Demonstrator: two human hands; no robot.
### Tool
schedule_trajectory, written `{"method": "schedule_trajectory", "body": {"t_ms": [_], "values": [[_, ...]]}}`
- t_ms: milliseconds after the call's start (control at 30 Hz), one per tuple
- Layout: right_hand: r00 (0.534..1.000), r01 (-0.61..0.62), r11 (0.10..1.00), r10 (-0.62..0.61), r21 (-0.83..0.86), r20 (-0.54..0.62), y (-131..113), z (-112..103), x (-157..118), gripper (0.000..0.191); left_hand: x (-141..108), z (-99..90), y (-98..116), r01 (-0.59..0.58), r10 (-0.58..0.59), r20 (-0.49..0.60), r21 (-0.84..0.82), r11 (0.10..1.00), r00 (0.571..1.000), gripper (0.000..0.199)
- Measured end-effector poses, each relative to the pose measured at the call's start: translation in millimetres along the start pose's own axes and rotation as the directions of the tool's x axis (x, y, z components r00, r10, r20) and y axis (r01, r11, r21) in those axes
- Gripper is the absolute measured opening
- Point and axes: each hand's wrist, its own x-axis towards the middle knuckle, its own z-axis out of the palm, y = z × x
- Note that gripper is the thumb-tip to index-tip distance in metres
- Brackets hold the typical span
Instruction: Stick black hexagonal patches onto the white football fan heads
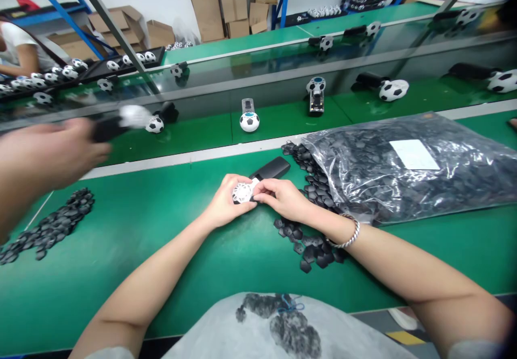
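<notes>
Between my hands is a football-shaped piece (243, 192) with a white lattice face, joined to a black handle (273, 169) that points up and to the right. My left hand (226, 201) wraps around the ball part from the left. The thumb and forefinger of my right hand (281, 198) pinch together at the ball's right edge; what they hold there is too small to name. Loose black pentagon pieces (312, 251) lie beside my right wrist, which wears a braided bracelet (350, 232).
A clear bag of black pieces (407, 165) lies at the right. Another pile of black pieces (60, 221) sits at the left. A co-worker's blurred hand (48, 154) holds a similar item at the left. Football-shaped items (249, 121) lie on the green belt (194, 138) beyond.
</notes>
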Motion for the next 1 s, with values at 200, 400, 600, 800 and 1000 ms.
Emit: {"method": "schedule_trajectory", "body": {"t_ms": [200, 400, 600, 800, 1000], "values": [[0.991, 0.100, 0.991, -0.090, -0.094, 0.101, -2.5, -7.7, -1.6, 0.009, -0.1, 1.4, -2.7, -0.037, 0.037, -0.014, 0.018, 0.999, 0.999, 0.043], [0.969, 0.236, 0.960, -0.220, -0.151, 0.112, -2.2, -17.4, -1.4, 0.016, 0.7, -1.0, -6.7, -0.032, 0.032, 0.016, -0.006, 0.999, 0.999, 0.047], [0.974, 0.226, 0.970, -0.222, -0.086, 0.051, -1.5, -9.4, -0.7, 0.008, 1.2, -0.3, -6.5, -0.035, 0.035, 0.002, -0.008, 0.999, 0.999, 0.047], [0.993, 0.113, 0.993, -0.113, -0.042, 0.019, 0.3, -5.2, -0.4, 0.006, 0.5, -0.3, -7.0, -0.046, 0.046, 0.005, -0.032, 0.998, 0.999, 0.048], [0.997, 0.063, 0.998, -0.063, -0.007, -0.045, 1.8, 0.5, 1.0, 0.003, -0.3, 1.8, -3.9, -0.057, 0.056, -0.024, -0.028, 0.998, 0.998, 0.041]]}}
